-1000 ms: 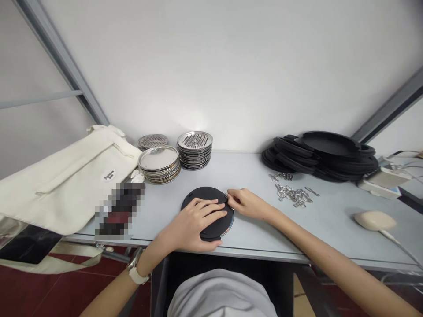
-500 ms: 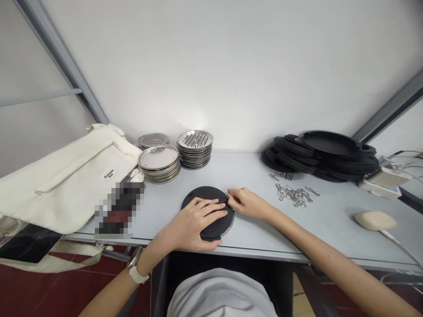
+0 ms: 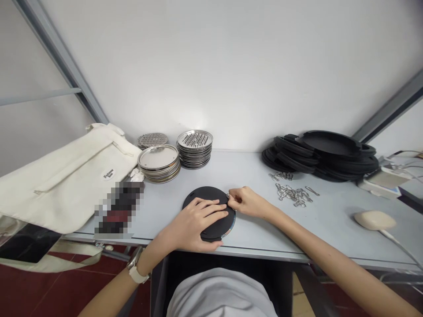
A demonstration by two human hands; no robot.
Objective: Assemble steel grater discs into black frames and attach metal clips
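A round black disc point(image 3: 205, 193) lies on the grey table near its front edge, with a thin coloured strip showing along its right rim. Across its top rests my left hand point(image 3: 198, 222), fingers spread and flat, thumb at the near edge. At the disc's upper right rim, my right hand point(image 3: 243, 201) is closed in a pinch on a small metal clip, only a bit of which shows beside the fingertips. To the right lies a loose pile of similar metal clips point(image 3: 292, 193).
Behind the disc stand a stack of metal grater discs point(image 3: 194, 152) and a stack of plain metal lids point(image 3: 158, 163). Black round trays point(image 3: 330, 152) are heaped at the back right. A cream bag point(image 3: 76, 176) lies left; a cream corded device point(image 3: 375, 220) sits right.
The disc and my right hand have shifted very slightly to the right. Both hands keep nearly the same pose.
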